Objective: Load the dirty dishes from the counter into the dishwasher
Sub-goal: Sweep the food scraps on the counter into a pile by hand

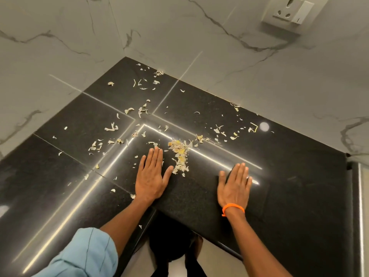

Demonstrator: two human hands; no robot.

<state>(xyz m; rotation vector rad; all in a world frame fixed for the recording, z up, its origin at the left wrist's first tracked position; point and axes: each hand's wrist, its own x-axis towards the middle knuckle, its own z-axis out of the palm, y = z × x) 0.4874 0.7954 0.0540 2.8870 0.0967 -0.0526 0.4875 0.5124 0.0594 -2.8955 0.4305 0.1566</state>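
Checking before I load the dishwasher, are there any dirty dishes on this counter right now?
No, the black counter holds only scattered peel scraps and both flat hands.

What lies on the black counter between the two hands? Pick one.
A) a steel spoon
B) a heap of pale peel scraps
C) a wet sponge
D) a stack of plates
B: a heap of pale peel scraps sits on the counter just right of the flat left hand, with the right hand flat farther right.

Lower left of frame: light blue sleeve (83, 254), rolled up w/ folds near elbow. Lower right: thin orange thread wristband (233, 208), knot end sticking out at wrist. Both forearms bare.
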